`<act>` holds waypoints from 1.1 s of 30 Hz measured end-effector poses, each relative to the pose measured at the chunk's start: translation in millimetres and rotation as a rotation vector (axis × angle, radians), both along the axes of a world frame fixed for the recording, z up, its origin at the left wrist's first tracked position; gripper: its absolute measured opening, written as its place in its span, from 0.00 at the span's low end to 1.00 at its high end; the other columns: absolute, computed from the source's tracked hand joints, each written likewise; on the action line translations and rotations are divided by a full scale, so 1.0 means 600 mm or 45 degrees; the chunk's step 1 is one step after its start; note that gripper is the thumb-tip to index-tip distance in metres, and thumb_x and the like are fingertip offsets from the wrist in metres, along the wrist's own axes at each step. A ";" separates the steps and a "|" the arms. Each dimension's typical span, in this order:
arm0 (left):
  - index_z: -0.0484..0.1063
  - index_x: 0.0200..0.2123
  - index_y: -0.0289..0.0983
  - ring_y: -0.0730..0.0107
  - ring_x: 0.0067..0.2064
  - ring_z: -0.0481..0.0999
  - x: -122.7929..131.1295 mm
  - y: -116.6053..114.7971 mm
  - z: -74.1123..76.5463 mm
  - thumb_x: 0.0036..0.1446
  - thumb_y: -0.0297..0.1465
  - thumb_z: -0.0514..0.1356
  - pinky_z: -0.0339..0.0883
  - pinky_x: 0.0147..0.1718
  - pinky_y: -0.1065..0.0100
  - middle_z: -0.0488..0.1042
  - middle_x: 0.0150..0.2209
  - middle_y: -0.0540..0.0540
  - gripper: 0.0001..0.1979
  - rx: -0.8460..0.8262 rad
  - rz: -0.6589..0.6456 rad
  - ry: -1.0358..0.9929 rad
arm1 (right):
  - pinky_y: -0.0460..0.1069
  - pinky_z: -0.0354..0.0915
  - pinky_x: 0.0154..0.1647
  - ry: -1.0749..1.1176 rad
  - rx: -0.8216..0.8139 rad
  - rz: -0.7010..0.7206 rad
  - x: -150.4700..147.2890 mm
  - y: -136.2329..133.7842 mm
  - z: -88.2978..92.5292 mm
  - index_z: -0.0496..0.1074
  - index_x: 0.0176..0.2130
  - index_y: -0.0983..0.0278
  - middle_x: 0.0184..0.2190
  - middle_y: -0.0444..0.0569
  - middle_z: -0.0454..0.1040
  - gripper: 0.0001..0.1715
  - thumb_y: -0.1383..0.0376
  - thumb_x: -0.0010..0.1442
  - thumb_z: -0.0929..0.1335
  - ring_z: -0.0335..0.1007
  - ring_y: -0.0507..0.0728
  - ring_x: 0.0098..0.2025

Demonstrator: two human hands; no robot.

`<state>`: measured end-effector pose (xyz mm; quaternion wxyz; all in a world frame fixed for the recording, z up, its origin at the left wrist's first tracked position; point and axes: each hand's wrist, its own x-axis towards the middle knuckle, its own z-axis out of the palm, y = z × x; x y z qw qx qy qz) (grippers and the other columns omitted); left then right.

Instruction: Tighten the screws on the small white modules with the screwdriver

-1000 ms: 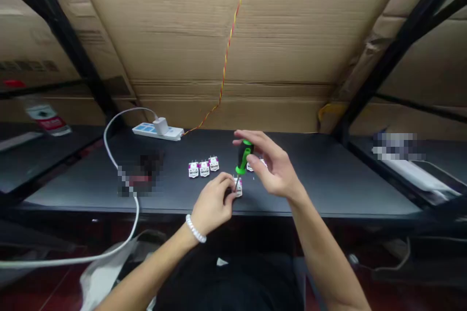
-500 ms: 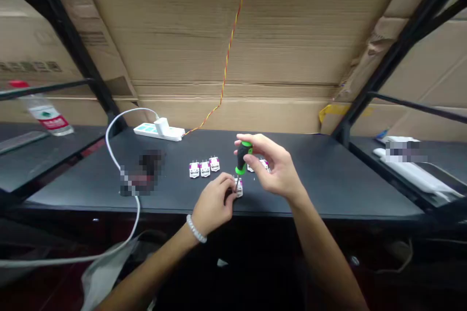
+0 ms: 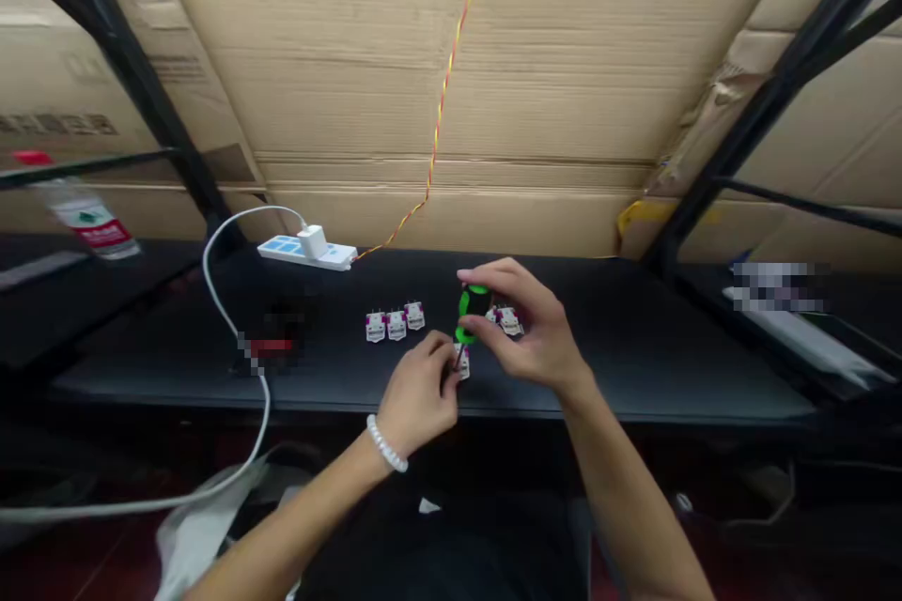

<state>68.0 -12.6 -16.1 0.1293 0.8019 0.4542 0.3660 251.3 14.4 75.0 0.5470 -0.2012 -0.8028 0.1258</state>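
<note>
Around the work: a black counter (image 3: pixel 606 376) against a wall of corrugated cardboard (image 3: pixel 352 66), with black metal uprights (image 3: pixel 133 75) to the left. At the back, a white power strip (image 3: pixel 304 252) with a white charger (image 3: pixel 313 241) plugged in, its white cable (image 3: pixel 211 300) looping down past a blurred object with a red patch (image 3: pixel 272 343). A twisted red-and-yellow wire (image 3: pixel 443 103) running down the cardboard. Three small white modules (image 3: pixel 396 323) in a row left of the hands; two more white modules (image 3: pixel 508 321) just behind the right hand, partly hidden by it.

Right hand (image 3: pixel 525 329) closed, thumb and fingers pinching the green-and-black handle of a screwdriver (image 3: pixel 473 305). Long axis tilted, handle top up and away, thin shaft slanting down and slightly left to a tip at one white module (image 3: pixel 463 366) near the counter's front edge. Left hand (image 3: pixel 415 394), bead bracelet (image 3: pixel 386 443) at the wrist, fingers pressed together just beside that module; whether pinching it, impossible to tell. Against the frame half a second earlier: right fingers wrapped lower around the handle, left hand slightly further right.
</note>
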 end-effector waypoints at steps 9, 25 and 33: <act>0.68 0.35 0.40 0.58 0.43 0.78 0.001 -0.002 0.002 0.61 0.20 0.60 0.73 0.45 0.57 0.74 0.44 0.44 0.09 -0.019 -0.020 -0.025 | 0.60 0.80 0.55 0.047 -0.149 0.115 0.004 0.001 -0.009 0.72 0.68 0.54 0.59 0.55 0.79 0.26 0.65 0.75 0.66 0.80 0.63 0.57; 0.71 0.36 0.40 0.59 0.44 0.78 0.001 0.001 0.007 0.60 0.19 0.60 0.73 0.47 0.60 0.75 0.45 0.44 0.09 -0.065 -0.021 0.005 | 0.57 0.78 0.60 -0.014 -0.187 0.163 0.009 0.000 0.006 0.74 0.67 0.54 0.56 0.52 0.81 0.25 0.68 0.75 0.65 0.81 0.59 0.56; 0.72 0.35 0.39 0.61 0.45 0.79 -0.001 0.002 0.007 0.60 0.19 0.61 0.73 0.48 0.61 0.75 0.45 0.45 0.09 -0.092 -0.022 -0.046 | 0.56 0.79 0.53 0.005 -0.210 0.124 0.015 0.003 0.004 0.74 0.66 0.55 0.53 0.52 0.81 0.24 0.67 0.75 0.67 0.82 0.58 0.51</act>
